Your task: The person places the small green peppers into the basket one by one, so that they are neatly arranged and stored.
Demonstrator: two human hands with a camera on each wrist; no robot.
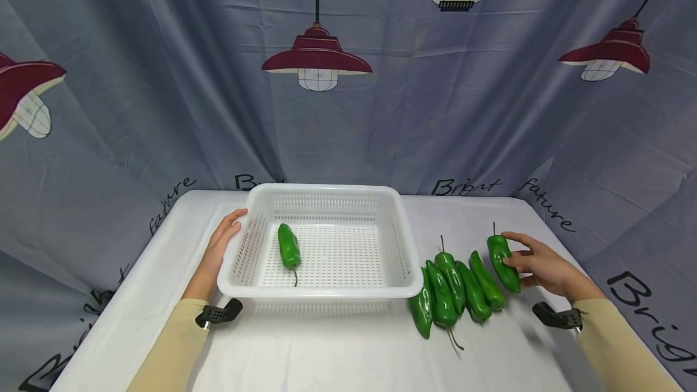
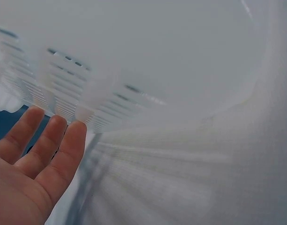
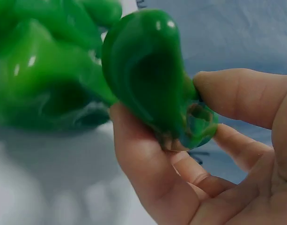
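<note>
1. Head: left of centre, the left hand, fingers extended, touches the basket, probably steadying it; at right, the right hand pinches a pepper, near other peppers.
2. Left wrist: lower left, fingertips meet the basket's wall.
3. Right wrist: centre, the pepper sits between thumb and fingers.

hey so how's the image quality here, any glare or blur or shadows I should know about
Head view: mostly crisp, with a soft shadow on the white tabletop near the right sleeve; left wrist view: dim and hazy, the basket washed out; right wrist view: small glare spots on the held pepper, the other peppers at left blurred.
</note>
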